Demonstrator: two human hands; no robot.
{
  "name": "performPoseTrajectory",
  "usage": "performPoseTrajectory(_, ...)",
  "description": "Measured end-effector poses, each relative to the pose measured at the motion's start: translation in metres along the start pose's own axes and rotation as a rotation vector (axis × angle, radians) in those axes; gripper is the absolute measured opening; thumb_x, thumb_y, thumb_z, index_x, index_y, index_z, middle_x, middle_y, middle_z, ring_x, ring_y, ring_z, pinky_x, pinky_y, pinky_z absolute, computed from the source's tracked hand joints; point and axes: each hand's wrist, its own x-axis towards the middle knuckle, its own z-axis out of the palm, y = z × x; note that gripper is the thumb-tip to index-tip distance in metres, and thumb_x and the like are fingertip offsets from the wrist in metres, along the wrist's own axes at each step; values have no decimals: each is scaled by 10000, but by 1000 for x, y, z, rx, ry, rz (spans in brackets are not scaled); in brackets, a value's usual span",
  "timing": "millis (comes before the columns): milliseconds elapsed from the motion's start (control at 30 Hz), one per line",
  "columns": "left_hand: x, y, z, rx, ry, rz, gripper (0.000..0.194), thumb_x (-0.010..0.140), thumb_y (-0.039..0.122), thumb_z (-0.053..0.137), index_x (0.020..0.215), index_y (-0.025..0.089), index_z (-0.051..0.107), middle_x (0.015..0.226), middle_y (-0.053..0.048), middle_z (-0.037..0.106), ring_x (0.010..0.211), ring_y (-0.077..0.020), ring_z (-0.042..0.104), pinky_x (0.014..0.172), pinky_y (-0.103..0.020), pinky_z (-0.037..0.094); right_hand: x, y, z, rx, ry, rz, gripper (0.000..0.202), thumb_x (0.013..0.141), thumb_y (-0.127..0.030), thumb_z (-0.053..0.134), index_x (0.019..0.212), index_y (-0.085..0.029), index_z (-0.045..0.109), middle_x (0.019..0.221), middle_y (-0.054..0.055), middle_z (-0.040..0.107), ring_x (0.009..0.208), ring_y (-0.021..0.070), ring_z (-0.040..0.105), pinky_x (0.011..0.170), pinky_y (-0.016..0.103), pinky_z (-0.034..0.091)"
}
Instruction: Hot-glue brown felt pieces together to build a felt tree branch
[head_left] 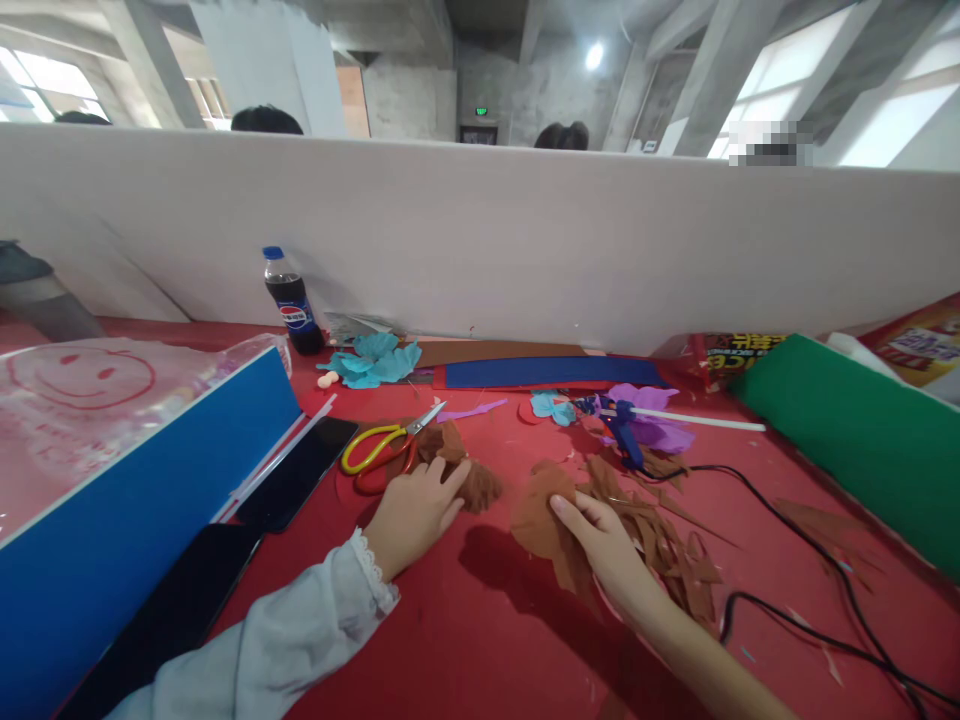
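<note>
My right hand [600, 535] pinches a brown paper piece [541, 512] with rounded edges, raised over the red table [480, 640]. My left hand [420, 505] rests with fingers apart on crumpled brown paper [478, 484], just below the scissors [411, 432]; whether it grips any of the paper cannot be made out. The scissors have one yellow and one red handle. Brown paper scraps [660, 535] lie in a heap beside and beyond my right hand. Behind them is a blue glue gun [622, 430] with a white stick, against a purple paper flower [660, 425].
Blue paper flowers [375, 360], a cola bottle [292, 305] and a blue strip [551, 373] stand or lie along the white partition [480, 240]. Phones [300, 475] lie left, beside a blue board [150, 540]. A black cable [795, 520] and green board [855, 440] are right.
</note>
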Motion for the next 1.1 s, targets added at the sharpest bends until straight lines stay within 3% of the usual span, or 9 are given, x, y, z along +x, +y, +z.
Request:
performPoseTrajectory(267, 18, -4, 2, 4, 49, -37, 417, 865, 320, 430, 1276, 268, 383, 1070, -96, 505, 906, -223, 537, 619, -261, 439, 7, 1, 4, -138, 47, -35, 460, 700, -574, 564, 545, -188, 367, 542, -59, 281, 508, 83, 257, 463, 218, 227)
performPoseTrajectory(500, 33, 6, 3, -136, 0, -51, 371, 866, 295, 408, 1230, 224, 415, 1095, -78, 497, 920, -197, 564, 619, -243, 449, 15, 10, 6, -141, 73, -66, 438, 729, -580, 523, 589, -190, 381, 586, -49, 296, 546, 96, 281, 501, 220, 250)
performPoseTrajectory(733, 41, 3, 2, -265, 6, -87, 591, 816, 258, 457, 1347, 305, 202, 1083, -65, 552, 899, -225, 599, 618, -274, 442, 19, 22, 5, -116, 139, -100, 434, 732, -585, 511, 589, -190, 402, 582, -35, 337, 565, 112, 308, 517, 227, 285)
performPoseTrajectory(833, 49, -3, 4, -374, -34, -121, 559, 777, 273, 499, 1299, 273, 296, 1038, -56, 596, 866, -229, 608, 624, -284, 437, 18, 23, 5, -134, 158, -97, 443, 746, -592, 488, 582, -184, 438, 577, -27, 365, 570, 117, 327, 515, 228, 294)
performPoseTrajectory(933, 57, -10, 6, -542, -61, -107, 379, 747, 262, 521, 1123, 236, 481, 933, -26, 631, 838, -206, 604, 673, -288, 440, 17, 24, 6, -164, 189, -98, 455, 742, -603, 483, 585, -176, 489, 577, -16, 406, 582, 125, 353, 512, 227, 305)
performPoseTrajectory(1100, 62, -12, -1, -765, 16, -47, 185, 728, 164, 485, 885, 192, 579, 885, -19, 638, 820, -158, 586, 701, -249, 436, 15, 24, 7, -177, 206, -93, 461, 748, -602, 469, 596, -169, 510, 582, -13, 418, 584, 128, 362, 525, 232, 311)
